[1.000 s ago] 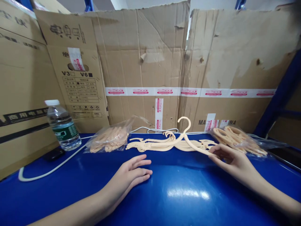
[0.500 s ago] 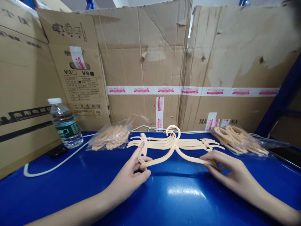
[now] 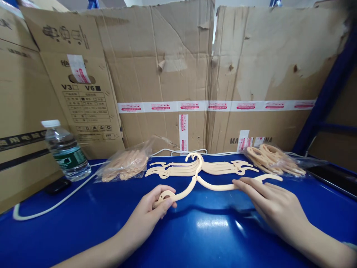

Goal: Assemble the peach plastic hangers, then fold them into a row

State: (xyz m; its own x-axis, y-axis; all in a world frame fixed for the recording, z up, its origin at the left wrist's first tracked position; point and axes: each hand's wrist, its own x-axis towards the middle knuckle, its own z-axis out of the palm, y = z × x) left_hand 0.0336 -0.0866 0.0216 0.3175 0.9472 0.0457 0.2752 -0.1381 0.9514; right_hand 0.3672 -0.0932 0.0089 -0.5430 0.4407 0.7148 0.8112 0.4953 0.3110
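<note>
A beige folding clothes hanger is held up between my hands, its hook pointing upward at the middle. My left hand is closed on the left arm's end, thumb and fingers around a rounded part with a hole. My right hand pinches the right arm, and a curved tip sticks out beyond the fingers. Just behind lie several more beige hangers, lined up together on the blue table. Their hooks are partly hidden behind the held one.
Clear plastic bags of beige hanger parts lie at the left and right. A water bottle, a black object and a white cable are on the left. Cardboard sheets stand behind. A dark flat device lies far right.
The hanger's left arm end has turned, and my left fingers now wrap around it. Its right tip now shows past my right hand. The view has shifted slightly to the right.
</note>
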